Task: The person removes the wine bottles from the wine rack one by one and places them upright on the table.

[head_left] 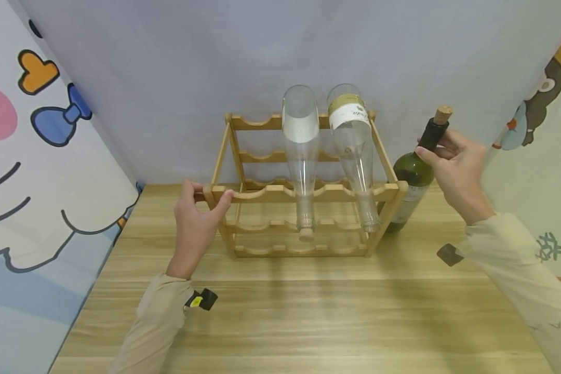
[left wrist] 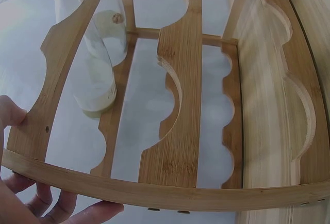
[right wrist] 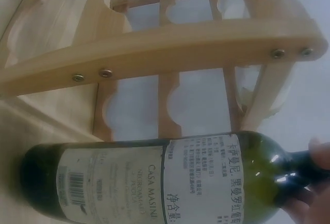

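Note:
A wooden wine rack point(head_left: 276, 195) stands on the table with two clear glass bottles lying across its top tier. One clear bottle point(head_left: 301, 150) has a cork at its neck end; the other bottle point(head_left: 352, 145) bears a white and gold label. My left hand point(head_left: 196, 221) grips the rack's front left top corner, thumb over the front rail and fingers around the side. Right of the rack, my right hand point(head_left: 460, 169) holds a dark green wine bottle point(head_left: 412, 171) by its black neck, below the cork. In the right wrist view its label point(right wrist: 201, 177) faces the camera.
The wood-grain table point(head_left: 280, 311) extends in front of the rack. Behind rises a pale wall point(head_left: 168, 93). Cartoon-printed panels stand at the left point(head_left: 37, 171) and right sides. The rack's lower tiers have scalloped rails point(left wrist: 178, 100).

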A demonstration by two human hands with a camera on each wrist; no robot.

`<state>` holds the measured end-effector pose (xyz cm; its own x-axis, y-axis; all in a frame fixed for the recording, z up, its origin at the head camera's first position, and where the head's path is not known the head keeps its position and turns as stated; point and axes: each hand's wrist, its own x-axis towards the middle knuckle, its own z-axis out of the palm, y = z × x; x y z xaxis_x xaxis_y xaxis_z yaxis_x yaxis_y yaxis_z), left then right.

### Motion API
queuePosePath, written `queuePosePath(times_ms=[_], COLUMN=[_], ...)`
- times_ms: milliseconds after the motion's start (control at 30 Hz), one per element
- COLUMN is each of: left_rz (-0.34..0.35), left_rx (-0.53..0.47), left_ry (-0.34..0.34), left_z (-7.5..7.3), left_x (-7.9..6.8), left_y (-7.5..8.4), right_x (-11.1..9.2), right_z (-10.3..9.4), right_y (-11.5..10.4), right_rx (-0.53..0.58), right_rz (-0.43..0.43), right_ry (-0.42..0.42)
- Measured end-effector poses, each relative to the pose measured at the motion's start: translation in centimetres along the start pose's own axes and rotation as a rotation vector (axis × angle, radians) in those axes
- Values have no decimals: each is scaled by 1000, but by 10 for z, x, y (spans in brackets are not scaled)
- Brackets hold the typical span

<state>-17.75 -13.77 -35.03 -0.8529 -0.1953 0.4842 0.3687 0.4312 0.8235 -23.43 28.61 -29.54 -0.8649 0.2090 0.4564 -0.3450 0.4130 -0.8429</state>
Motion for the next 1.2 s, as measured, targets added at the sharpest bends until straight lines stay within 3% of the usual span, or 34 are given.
queuePosePath(times_ms=[167,400,533,800,933,1200], left_rz=[4,9,3,11,30,14], left_rx=[2,2,12,-5,-6,-12], left_ry=[-2,0,0,-9,0,15], left_z=[-1,-6,-7,3,4,1], left_x=[0,-5,-6,1,2,-1], left_y=[4,33,37,4,-3,-5], right_x=[3,5,6,5,4,4], right_z=[3,8,10,5,1,-7], right_y=[5,9,12,19,19,13], right_rx=[-9,-31,-29,-48,-86,-311], right_rz=[19,22,26,36,30,67], right_ry=[20,26,15,41,20,-153])
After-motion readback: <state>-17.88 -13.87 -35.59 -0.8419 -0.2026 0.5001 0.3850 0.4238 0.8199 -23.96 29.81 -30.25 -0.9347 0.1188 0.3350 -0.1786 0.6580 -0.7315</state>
